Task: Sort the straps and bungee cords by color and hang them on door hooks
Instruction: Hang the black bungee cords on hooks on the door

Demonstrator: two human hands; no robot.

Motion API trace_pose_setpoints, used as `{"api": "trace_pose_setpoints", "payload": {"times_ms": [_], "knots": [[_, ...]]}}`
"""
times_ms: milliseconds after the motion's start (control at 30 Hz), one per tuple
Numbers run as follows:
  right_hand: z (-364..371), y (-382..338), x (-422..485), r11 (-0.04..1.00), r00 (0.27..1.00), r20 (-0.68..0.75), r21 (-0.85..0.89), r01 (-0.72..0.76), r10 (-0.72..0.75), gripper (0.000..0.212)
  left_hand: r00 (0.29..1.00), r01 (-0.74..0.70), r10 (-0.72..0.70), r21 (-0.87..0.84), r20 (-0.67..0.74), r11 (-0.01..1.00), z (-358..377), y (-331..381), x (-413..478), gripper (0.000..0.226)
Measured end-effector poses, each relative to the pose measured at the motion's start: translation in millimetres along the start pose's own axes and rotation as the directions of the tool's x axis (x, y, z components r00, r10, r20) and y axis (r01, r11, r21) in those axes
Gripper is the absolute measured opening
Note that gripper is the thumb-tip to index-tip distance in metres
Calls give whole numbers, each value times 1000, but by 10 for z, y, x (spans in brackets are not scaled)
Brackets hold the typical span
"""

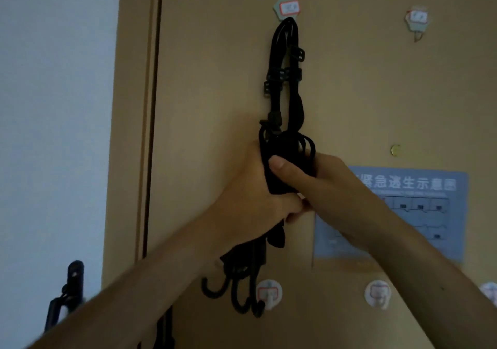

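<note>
A bundle of black straps and bungee cords [286, 79] hangs from the upper-left door hook [287, 8], which has a red-framed label. Black buckles sit along its upper part, and several black metal hook ends [236, 295] dangle below. My left hand [250, 187] is shut around the middle of the bundle from the left. My right hand [304, 173] grips the same bundle from the right, thumb across the front. Both hands touch each other there.
The tan door [215, 52] also carries an upper-right labelled hook [416, 19], lower round hooks [269, 293] [377, 293], and a blue emergency sign [403, 214]. A brass peephole [395, 149] sits mid-door. A black handle [72, 284] shows at lower left by the white wall.
</note>
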State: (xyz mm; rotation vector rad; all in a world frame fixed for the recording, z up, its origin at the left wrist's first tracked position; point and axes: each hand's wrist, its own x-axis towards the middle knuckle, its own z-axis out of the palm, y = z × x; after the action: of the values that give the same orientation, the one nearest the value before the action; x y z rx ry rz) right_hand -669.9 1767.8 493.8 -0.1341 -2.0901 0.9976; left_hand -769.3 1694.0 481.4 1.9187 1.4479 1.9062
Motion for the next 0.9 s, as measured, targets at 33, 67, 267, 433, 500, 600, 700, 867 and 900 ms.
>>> {"api": "trace_pose_setpoints", "payload": {"times_ms": [33, 67, 267, 433, 500, 600, 700, 867, 900], "knots": [[-36, 24, -28, 999, 1000, 2, 34, -6, 6, 25, 998, 33, -32, -37, 47, 999, -13, -32, -2, 46], [-72, 55, -53, 998, 1000, 2, 64, -11, 11, 26, 996, 65, -61, -70, 63, 995, -23, -14, -27, 49], [-274, 166, -201, 967, 999, -41, 256, -5, 16, 26, 988, 151, -137, -256, 73, 955, 120, -30, -12, 49], [-560, 248, -321, 968, 986, -167, 249, 31, 11, 28, 993, 116, -111, -187, 36, 976, 410, -2, 86, 38], [-710, 296, -370, 978, 976, -219, 206, 39, 7, 23, 994, 105, -102, -182, 24, 978, 568, 19, 136, 33], [-981, 362, -461, 987, 975, -223, 153, 39, -4, 21, 992, 122, -123, -206, 7, 971, 850, 29, 223, 28], [-1277, 406, -559, 994, 982, -189, 105, 42, -22, 20, 983, 177, -182, -291, 10, 940, 1187, 16, 327, 29], [-1856, 558, -722, 998, 995, -96, 62, 12, -6, 24, 979, 205, -197, -371, 59, 906, 1856, 96, 466, 32], [-1986, 596, -757, 996, 998, -60, 94, -7, 13, 23, 974, 224, -218, -406, 62, 886, 1971, 101, 500, 27]]}}
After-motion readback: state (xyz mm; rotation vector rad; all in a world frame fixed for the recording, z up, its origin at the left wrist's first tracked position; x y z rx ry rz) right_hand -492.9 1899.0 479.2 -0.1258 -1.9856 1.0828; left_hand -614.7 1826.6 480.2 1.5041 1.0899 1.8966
